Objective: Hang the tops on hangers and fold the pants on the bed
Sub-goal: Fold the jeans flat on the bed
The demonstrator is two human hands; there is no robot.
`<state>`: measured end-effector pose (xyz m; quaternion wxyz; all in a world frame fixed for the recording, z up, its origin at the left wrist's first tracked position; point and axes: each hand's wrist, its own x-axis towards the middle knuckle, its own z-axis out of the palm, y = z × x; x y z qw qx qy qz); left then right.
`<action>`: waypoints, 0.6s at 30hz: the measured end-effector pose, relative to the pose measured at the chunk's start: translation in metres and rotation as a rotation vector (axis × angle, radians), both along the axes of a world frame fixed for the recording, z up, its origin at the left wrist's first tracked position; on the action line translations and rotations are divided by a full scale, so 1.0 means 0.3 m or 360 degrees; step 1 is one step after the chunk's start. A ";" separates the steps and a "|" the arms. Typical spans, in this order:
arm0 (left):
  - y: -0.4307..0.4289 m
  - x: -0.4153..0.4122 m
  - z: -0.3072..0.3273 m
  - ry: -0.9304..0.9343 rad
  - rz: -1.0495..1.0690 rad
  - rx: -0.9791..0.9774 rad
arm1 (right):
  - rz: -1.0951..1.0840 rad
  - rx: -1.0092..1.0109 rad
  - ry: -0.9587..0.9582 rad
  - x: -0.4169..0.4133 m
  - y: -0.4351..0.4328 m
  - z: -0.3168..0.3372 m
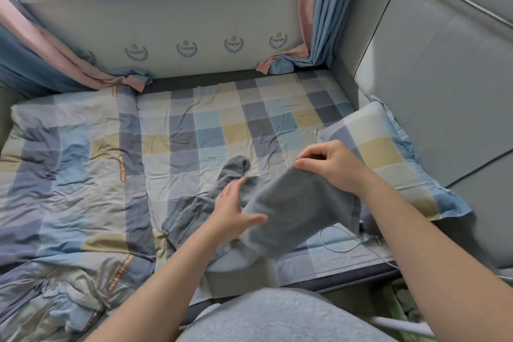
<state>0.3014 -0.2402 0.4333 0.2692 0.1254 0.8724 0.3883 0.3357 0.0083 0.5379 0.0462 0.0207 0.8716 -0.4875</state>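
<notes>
grey-clad torso (277,319) at bed (216,119) front edge; left hand (233,211) flat on jeans (291,214), right hand (333,166) pinches one leg; pillow (383,153) at right edge.

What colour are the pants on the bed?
Faded grey-blue jeans, clearest in the head view.

far side: checked sheet (222,119) beyond jeans (188,211), open room
left: bunched quilt (69,161) blocks
right: pillow (383,153), headboard (430,78) hem in
near right: white cable (340,251) loose on sheet

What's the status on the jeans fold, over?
Left hand flat on the jeans, pressing. Right hand pinches the raised leg end. White cable on the bedsheet beneath that leg.
</notes>
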 end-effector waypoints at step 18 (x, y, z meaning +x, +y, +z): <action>0.186 -0.060 0.161 0.0062 -0.0236 0.0244 | -0.0210 0.0616 0.0550 -0.067 0.079 0.184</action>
